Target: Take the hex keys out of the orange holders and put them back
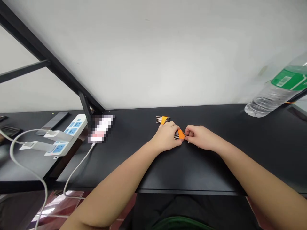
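Note:
My left hand rests low over the black desk, its fingers closed on a small orange card with a row of thin dark pins, which look like bobby pins. Close on its right, my right hand has thumb and index finger pinched together at the card's right end. Something tiny shows at those fingertips, too small to name surely. Just beyond my left hand lies a second orange card with similar dark pins, partly covered by the hand.
On the left, a white power strip carries two plugged-in chargers. A white cable runs to a pixelated, phone-like object. A black metal frame rises there. A clear bottle with a green label stands at right.

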Demonstrator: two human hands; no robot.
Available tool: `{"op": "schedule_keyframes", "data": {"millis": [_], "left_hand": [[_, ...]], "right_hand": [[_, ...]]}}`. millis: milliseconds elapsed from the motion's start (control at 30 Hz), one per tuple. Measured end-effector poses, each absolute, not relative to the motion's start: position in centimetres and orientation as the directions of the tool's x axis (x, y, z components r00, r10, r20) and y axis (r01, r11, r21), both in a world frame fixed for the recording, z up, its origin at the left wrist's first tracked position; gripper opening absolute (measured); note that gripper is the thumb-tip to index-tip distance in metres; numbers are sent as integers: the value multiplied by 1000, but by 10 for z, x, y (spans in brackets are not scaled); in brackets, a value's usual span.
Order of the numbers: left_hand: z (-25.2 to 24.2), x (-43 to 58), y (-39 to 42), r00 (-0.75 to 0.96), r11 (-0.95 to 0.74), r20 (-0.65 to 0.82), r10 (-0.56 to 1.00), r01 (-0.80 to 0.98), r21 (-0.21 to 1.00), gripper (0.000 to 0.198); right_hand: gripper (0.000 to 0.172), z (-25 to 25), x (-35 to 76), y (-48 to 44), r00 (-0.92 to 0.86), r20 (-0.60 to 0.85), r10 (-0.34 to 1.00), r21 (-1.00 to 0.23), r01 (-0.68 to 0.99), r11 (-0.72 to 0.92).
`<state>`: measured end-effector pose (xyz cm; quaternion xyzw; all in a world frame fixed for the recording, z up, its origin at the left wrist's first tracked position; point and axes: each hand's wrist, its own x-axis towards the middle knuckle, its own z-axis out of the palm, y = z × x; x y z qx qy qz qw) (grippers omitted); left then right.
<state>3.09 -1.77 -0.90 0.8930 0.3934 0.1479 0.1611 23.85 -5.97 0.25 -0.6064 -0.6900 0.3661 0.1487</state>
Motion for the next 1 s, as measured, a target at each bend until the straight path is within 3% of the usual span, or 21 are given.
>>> {"op": "schedule_keyframes", "data": {"millis": [133,233,400,667,867,1000], "left_hand": [[-9,35,-19,600,-591,125,790,692,415,31],[-8,36,-20,610,-610,145,779,683,401,30],[-5,37,-23,614,-631,166,771,705,323,24],[-7,34,-21,588,-609,164,792,750,256,23],[-8,32,-18,597,-626,190,779,739,249,22],[-7,32,-20,596,-621,174,784,742,253,23]], "right_hand": [[6,4,235,-61,-192,-291,937,-695,716,-69],[7,3,232,-60,-188,-248,950,-674,738,-30],[9,-3,226,-59,-190,-84,978,-528,841,118],[8,-2,229,-53,-112,-31,993,-373,923,93],[10,-2,226,-54,-243,-2,970,-387,895,223],[10,-1,224,-57,-308,-35,951,-486,836,253]]}}
